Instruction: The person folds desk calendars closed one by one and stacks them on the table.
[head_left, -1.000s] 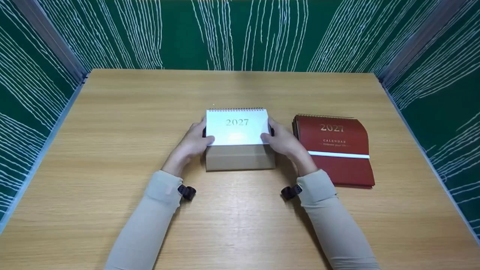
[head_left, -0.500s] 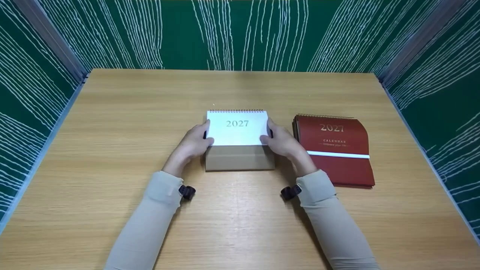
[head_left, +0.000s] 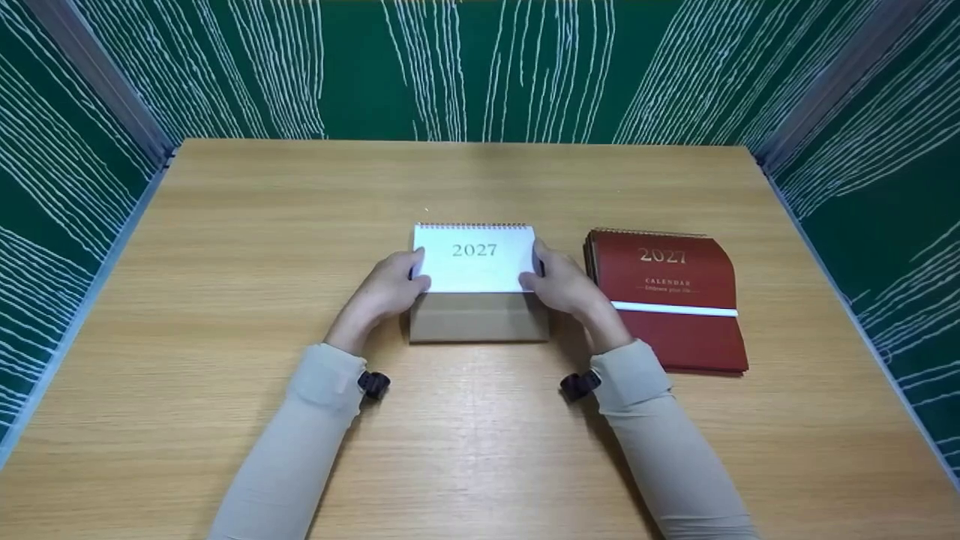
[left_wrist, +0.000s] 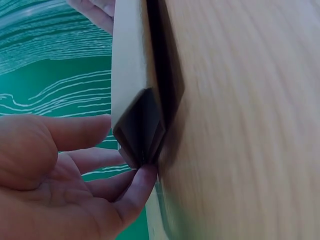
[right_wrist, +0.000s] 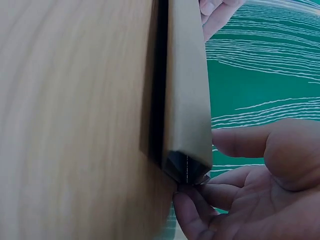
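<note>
A desk calendar (head_left: 474, 270) with a white "2027" cover and a spiral top edge stands mid-table on its tan cardboard stand (head_left: 480, 319). My left hand (head_left: 388, 285) grips its left side, thumb on the front near the cover's lower corner, fingers reaching behind. My right hand (head_left: 564, 281) holds the right side the same way. In the left wrist view, the folded end of the stand (left_wrist: 127, 65) is hollow and dark inside, between the thumb and fingers. The right wrist view shows the opposite end of the stand (right_wrist: 190, 90), with fingertips at its lower corner.
Right of my right hand lies a stack of dark red "2027" calendars (head_left: 686, 345) with a white band (head_left: 675, 308) across it. The wooden table (head_left: 262, 202) is bordered by green panels (head_left: 360, 67) with white lines on the back and sides.
The calendar's spiral top edge has sunk slightly toward me, and my left hand has slid down a little with it. My right hand keeps its hold at the other side.
</note>
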